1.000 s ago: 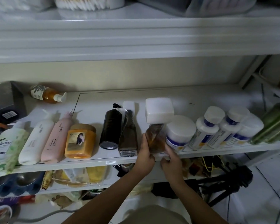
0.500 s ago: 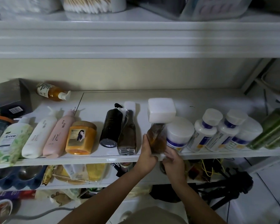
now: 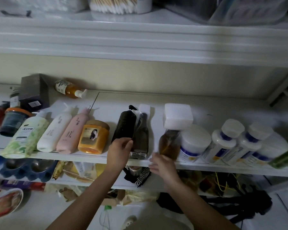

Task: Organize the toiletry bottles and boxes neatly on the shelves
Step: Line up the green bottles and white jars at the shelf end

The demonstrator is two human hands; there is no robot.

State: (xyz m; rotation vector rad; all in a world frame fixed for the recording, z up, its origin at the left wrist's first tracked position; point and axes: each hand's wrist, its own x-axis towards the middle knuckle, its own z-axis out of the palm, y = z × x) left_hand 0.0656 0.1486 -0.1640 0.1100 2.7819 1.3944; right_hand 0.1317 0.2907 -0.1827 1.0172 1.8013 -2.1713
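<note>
Toiletry bottles stand in a row along the white shelf (image 3: 93,156) front. Left hand (image 3: 119,149) grip pinches the base of the dark cylindrical bottle (image 3: 123,127), which touches the clear square-based dark bottle (image 3: 140,138). Right hand (image 3: 163,165), fingers loose, grasping nothing, sits just below the amber bottle with white cube cap (image 3: 170,143). Risk: nudging the dark bottle could tip its neighbour off the edge.

Home storage nook, likely by a bathroom. White shelf (image 3: 90,157) crowded with lotion bottles (image 3: 54,130), an orange hair-cream jar (image 3: 93,136), supplement tubs (image 3: 194,143). Cotton swabs (image 3: 114,4) on the shelf above; household clutter and cables (image 3: 223,181) below.
</note>
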